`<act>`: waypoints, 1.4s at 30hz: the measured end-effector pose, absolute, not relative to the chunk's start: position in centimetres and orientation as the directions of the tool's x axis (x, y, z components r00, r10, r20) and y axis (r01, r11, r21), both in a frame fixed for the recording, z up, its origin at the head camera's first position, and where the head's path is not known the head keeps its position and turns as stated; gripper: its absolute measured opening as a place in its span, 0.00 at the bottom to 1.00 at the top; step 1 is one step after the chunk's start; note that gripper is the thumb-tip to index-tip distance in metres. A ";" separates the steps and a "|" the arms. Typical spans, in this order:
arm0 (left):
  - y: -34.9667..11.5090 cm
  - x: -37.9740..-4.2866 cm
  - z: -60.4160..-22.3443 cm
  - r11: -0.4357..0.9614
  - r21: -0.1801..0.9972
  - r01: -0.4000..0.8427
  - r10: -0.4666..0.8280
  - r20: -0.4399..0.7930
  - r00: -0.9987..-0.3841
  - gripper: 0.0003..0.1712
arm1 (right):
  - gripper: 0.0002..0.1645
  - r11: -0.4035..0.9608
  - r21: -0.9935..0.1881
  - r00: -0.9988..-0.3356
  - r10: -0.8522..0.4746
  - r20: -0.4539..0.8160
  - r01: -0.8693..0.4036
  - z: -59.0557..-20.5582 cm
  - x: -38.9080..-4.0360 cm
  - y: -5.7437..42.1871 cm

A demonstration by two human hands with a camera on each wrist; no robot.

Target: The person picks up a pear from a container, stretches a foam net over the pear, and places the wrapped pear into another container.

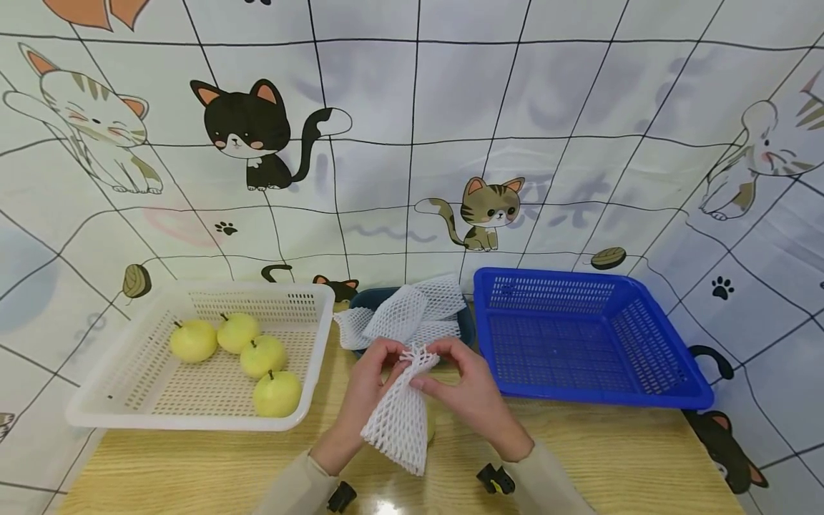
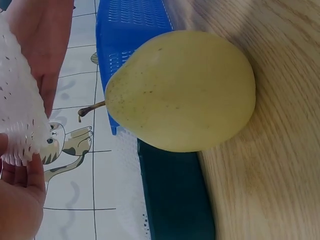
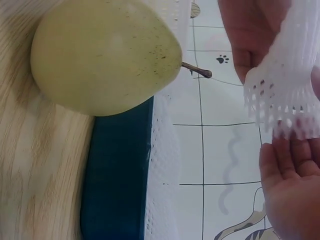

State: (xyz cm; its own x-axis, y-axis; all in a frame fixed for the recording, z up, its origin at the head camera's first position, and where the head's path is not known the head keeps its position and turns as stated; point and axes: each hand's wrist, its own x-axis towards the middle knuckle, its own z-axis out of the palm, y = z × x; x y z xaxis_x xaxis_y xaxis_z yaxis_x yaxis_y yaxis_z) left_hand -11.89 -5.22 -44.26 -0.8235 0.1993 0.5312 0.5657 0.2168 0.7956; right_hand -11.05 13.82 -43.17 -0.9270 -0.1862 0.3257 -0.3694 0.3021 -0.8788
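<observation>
Both hands hold a white foam net sleeve over the table in front of me. The left hand grips its gathered upper end from the left, and the right hand pinches the same end between thumb and fingers. The sleeve's wider end hangs down toward me. Beneath it a yellow-green pear stands upright on the table, stem up; in the head view the sleeve hides most of it. Just behind the hands, more foam net sleeves are heaped in a dark teal basin.
At left, a white plastic basket holds several pears. A blue plastic basket stands at right. Two small black objects show near the wrists. The wooden table backs onto a cat-print wall covering.
</observation>
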 end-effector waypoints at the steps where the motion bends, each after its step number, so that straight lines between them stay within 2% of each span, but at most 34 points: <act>1: -5.2 -11.9 -44.2 0.228 0.796 0.561 0.193 0.528 -0.827 0.08 | 0.20 0.283 -0.883 -0.926 -0.175 0.335 -0.373 -43.2 -11.0 13.8; 6: -5.2 -11.7 -43.9 0.197 0.887 0.417 0.174 0.387 -0.906 0.04 | 0.10 0.112 -0.903 -0.903 -0.172 0.394 -0.416 -43.3 -11.0 13.9; 9: -5.5 -11.6 -43.8 0.170 0.925 0.341 0.180 0.311 -0.933 0.07 | 0.07 0.026 -0.916 -0.903 -0.179 0.391 -0.401 -43.2 -10.9 14.1; 13: -6.0 -11.5 -44.1 0.195 0.893 0.406 0.224 0.362 -0.905 0.15 | 0.06 -0.022 -0.923 -0.905 -0.184 0.382 -0.385 -43.3 -10.9 14.3; 19: -6.3 -11.5 -44.8 0.070 0.902 0.427 0.240 0.400 -0.885 0.11 | 0.07 -0.098 -0.915 -0.889 -0.219 0.402 -0.390 -43.7 -10.9 14.5; 22: -6.1 -11.4 -44.8 -0.065 0.953 0.296 0.224 0.303 -0.926 0.10 | 0.06 -0.235 -0.913 -0.881 -0.266 0.391 -0.335 -44.1 -10.9 14.3; 24: -6.1 -11.2 -44.6 -0.214 0.967 0.140 0.223 0.188 -0.957 0.10 | 0.06 -0.349 -0.899 -0.878 -0.301 0.374 -0.264 -44.3 -10.7 14.0; 26: -6.0 -10.9 -44.4 -0.367 0.929 -0.044 0.222 0.042 -0.974 0.10 | 0.08 -0.441 -0.880 -0.878 -0.335 0.342 -0.175 -44.5 -10.5 13.7; 30: -6.2 -10.6 -44.2 -0.559 0.799 -0.222 0.258 -0.086 -0.962 0.07 | 0.09 -0.506 -0.860 -0.884 -0.373 0.284 -0.062 -44.9 -10.1 13.2; 34: -6.5 -10.6 -44.2 -0.596 0.752 -0.282 0.315 -0.104 -0.943 0.09 | 0.08 -0.529 -0.848 -0.894 -0.388 0.224 0.017 -45.2 -10.0 13.1; 42: -6.5 -10.2 -44.8 -0.524 0.773 -0.358 0.315 -0.215 -0.925 0.09 | 0.08 -0.577 -0.801 -0.936 -0.346 0.062 0.161 -46.3 -9.1 13.1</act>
State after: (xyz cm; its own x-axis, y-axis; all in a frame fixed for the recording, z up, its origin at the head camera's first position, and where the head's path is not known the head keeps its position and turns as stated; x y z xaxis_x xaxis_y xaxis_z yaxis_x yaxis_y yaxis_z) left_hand -10.16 -6.54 -44.78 -0.9245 0.3146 -0.2152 -0.3582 -0.5238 0.7729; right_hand -9.14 13.11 -46.30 -0.9361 -0.3461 0.0619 0.1605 -0.5773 -0.8006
